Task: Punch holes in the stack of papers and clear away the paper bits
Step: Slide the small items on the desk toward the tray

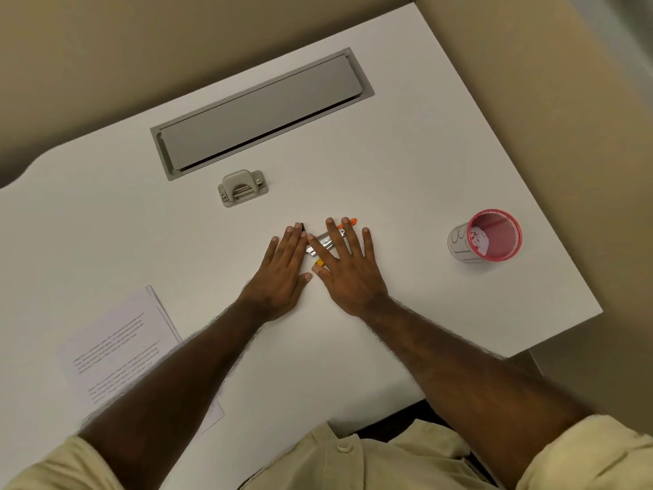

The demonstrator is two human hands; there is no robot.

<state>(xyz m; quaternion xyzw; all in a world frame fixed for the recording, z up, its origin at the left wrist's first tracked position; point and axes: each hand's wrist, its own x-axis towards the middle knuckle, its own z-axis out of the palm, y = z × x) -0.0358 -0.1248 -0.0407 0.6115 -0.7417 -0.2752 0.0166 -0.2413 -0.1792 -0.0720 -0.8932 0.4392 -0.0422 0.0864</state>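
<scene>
A stack of printed papers [116, 344] lies at the near left of the white desk [406, 178], partly under my left forearm. A beige hole punch [242, 188] stands farther back, in front of the cable hatch. My left hand [282, 274] and my right hand [348, 268] lie flat on the desk side by side, palms down, fingers spread. Under my right hand's fingers lies a small metal tool with orange and yellow parts [327, 242], mostly covered. Neither hand grips anything.
A grey cable hatch [261, 107] is set into the desk at the back. A pink mesh cup [489, 235] with white scraps inside stands at the right. The desk's right edge and near right corner drop off toward a beige floor.
</scene>
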